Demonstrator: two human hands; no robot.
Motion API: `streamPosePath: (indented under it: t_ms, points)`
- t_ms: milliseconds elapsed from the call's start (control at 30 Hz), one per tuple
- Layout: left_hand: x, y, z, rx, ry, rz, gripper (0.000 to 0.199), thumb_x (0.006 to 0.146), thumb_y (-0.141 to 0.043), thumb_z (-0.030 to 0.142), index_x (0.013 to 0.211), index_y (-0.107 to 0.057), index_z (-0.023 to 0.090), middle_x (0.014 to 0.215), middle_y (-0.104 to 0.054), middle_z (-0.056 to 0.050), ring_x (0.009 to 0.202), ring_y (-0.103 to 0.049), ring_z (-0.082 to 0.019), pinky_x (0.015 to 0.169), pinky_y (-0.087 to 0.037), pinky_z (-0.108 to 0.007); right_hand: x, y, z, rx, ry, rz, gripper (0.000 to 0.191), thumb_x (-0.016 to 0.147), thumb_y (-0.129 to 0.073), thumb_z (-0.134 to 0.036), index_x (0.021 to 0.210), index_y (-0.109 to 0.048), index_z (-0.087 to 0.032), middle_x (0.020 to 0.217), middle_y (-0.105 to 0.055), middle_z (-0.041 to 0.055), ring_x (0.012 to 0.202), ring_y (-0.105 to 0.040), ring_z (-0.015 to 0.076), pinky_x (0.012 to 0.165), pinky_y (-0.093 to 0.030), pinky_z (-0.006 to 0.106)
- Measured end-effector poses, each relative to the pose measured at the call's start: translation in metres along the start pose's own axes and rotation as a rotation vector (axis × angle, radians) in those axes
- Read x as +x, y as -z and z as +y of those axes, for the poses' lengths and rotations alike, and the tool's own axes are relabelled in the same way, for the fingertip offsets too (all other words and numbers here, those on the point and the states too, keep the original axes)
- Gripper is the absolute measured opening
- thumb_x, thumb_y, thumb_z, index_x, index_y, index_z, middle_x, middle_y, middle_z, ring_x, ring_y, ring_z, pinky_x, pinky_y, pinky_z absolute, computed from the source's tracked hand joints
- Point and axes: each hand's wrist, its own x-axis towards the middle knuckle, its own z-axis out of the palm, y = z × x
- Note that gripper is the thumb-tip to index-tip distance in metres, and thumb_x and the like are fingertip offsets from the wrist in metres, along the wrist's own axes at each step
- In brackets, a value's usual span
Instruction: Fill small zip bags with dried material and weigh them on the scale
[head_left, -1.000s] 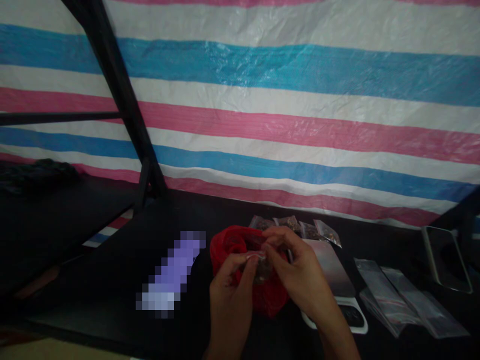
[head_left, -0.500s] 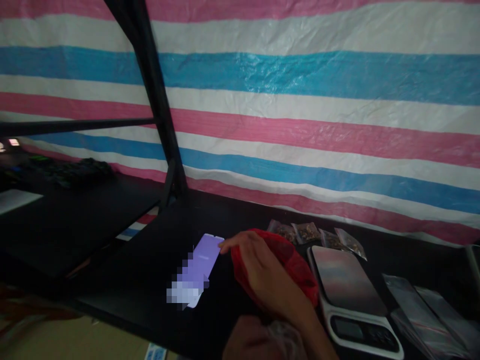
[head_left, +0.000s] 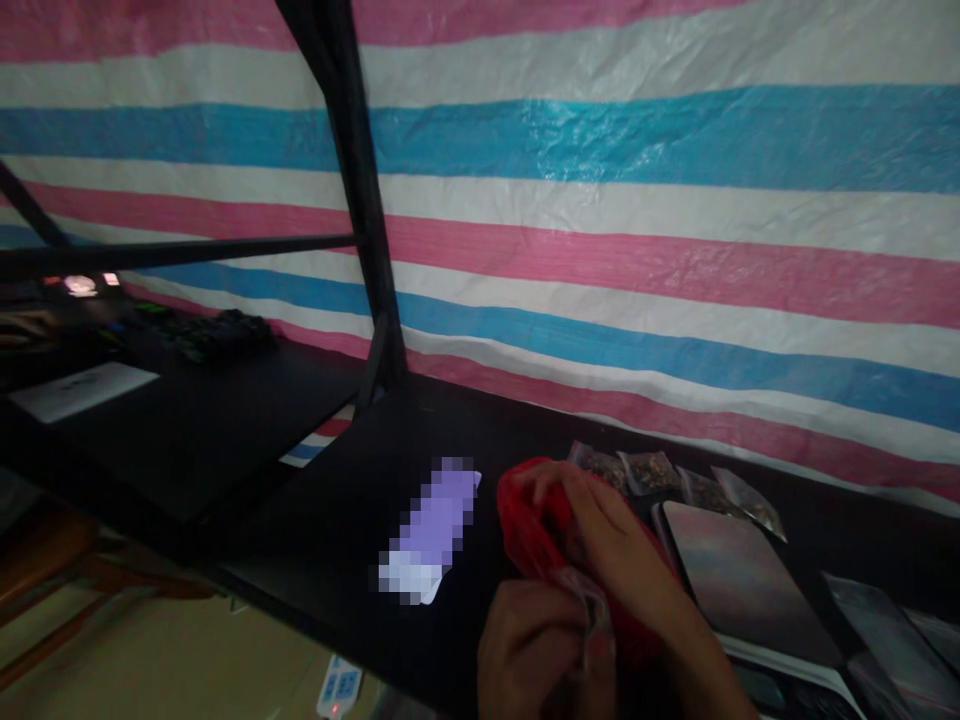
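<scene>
Right hand (head_left: 600, 530), seen 0.5 s ago stretched toward the purple phone screen (head_left: 431, 530), is now drawn back, fingers curled into the crumpled red mesh bag (head_left: 536, 530) at 5 o'clock. Left hand (head_left: 525, 650) is pinched shut on a small clear plastic pouch (head_left: 585, 605), touching the bag's near edge. Filling appears resumed.

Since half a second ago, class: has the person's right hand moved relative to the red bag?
Yes. The right hand has drawn back from the lit phone and now rests on the red bag.

Crumpled red mesh bag (head_left: 534, 530) on dark table, small clear pouch (head_left: 589, 606) against it.
</scene>
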Motion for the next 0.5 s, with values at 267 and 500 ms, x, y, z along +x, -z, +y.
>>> streamPosePath:
  t_ms: [267, 500]
  points:
    - [-0.003, -0.004, -0.007, -0.16, 0.425, -0.057, 0.015, 0.097, -0.064, 0.011, 0.089, -0.063, 0.023, 0.099, -0.074, -0.002, 0.086, -0.075, -0.014, 0.071, -0.062, -0.021, -0.024, 0.029, -0.004, 0.072, -0.046, -0.067, 0.047, 0.101, -0.053, -0.064, 0.088, -0.071, -0.023, 0.096, -0.075, 0.0053, 0.094, -0.069, 0.0221, 0.084, -0.054, 0.03]
    - [-0.013, -0.004, -0.01, -0.173, 0.516, 0.043, 0.019, 0.096, -0.067, 0.015, 0.081, -0.058, 0.022, 0.098, -0.073, -0.005, 0.088, -0.072, -0.016, 0.071, -0.06, -0.024, -0.022, 0.006, -0.004, 0.163, -0.044, -0.137, 0.044, 0.104, -0.052, -0.059, 0.095, -0.076, -0.023, 0.091, -0.072, 0.0029, 0.086, -0.067, 0.0191, 0.077, -0.052, 0.028]
